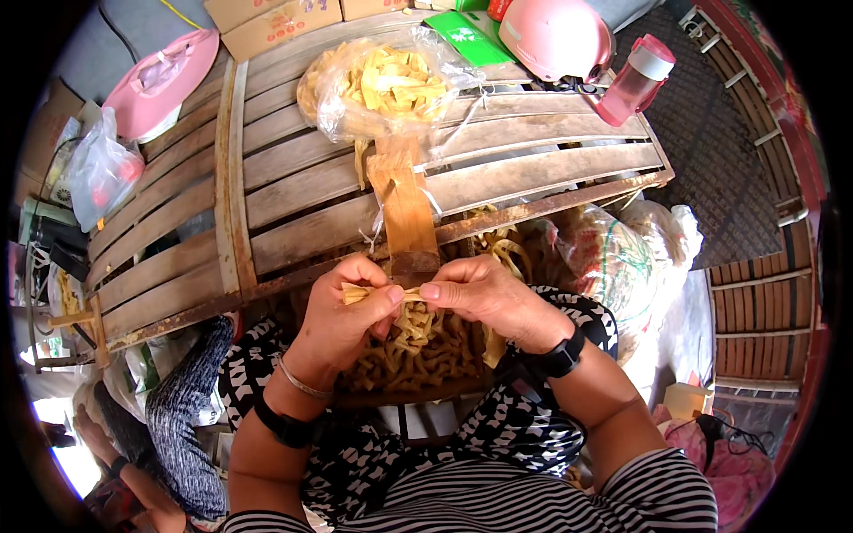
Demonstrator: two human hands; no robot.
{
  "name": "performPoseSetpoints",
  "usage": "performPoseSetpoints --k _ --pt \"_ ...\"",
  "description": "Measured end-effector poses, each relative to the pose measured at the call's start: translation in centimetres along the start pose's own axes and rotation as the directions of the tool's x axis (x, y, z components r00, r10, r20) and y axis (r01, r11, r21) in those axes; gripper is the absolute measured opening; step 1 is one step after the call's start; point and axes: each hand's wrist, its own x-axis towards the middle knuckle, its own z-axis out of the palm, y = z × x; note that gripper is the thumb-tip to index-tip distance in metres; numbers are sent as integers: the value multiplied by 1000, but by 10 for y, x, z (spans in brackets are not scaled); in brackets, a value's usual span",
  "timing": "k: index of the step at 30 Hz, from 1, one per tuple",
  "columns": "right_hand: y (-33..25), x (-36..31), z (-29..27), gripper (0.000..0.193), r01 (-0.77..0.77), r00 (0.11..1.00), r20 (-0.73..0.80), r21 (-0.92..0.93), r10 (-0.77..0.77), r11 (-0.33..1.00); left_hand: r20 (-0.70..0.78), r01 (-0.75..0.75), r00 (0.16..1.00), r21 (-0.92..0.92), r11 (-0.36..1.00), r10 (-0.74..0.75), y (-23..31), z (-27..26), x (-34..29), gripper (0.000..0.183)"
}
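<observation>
Between my two hands a pale yellow, flat strip, like tofu skin (354, 292), is stretched at the front edge of the slatted table. My left hand (336, 313) pinches it between thumb and fingers, with one end poking out. The thumb and fingertips of my right hand (484, 295) are closed on its other side. Just beyond my fingers, a wooden block (407, 206) juts over the table edge, tied with white string. Below my hands lies a heap of knotted yellow pieces (404, 366). Further back, a clear plastic bag (320, 99) holds loose yellow strips (395, 78).
The slatted table (302, 169) has a pink helmet (555, 35), a pink bottle (635, 78), a green packet (469, 37) and a pink hat (164, 82) on it. Stuffed plastic sacks (622, 262) stand at the right. Another person's leg (188, 413) is at lower left.
</observation>
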Motion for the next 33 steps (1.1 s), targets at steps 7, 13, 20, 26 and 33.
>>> performPoseSetpoints --k 7,13,20,26,33 --pt "18 37 -18 9 295 725 -378 -585 -576 756 -197 -115 965 275 955 173 -6 -2 42 9" --pt "24 56 -22 14 172 508 -332 -865 -795 471 -398 -127 841 514 849 367 -24 -31 57 9" --pt "14 18 16 13 631 386 192 -769 -902 106 -157 -263 919 440 858 362 -36 14 8 15" --pt "1 10 -3 10 762 286 97 -627 -953 165 829 234 488 178 956 -274 -2 35 -23 24" --pt "26 12 14 15 208 972 103 27 -210 978 433 -489 870 818 302 237 26 17 -1 49"
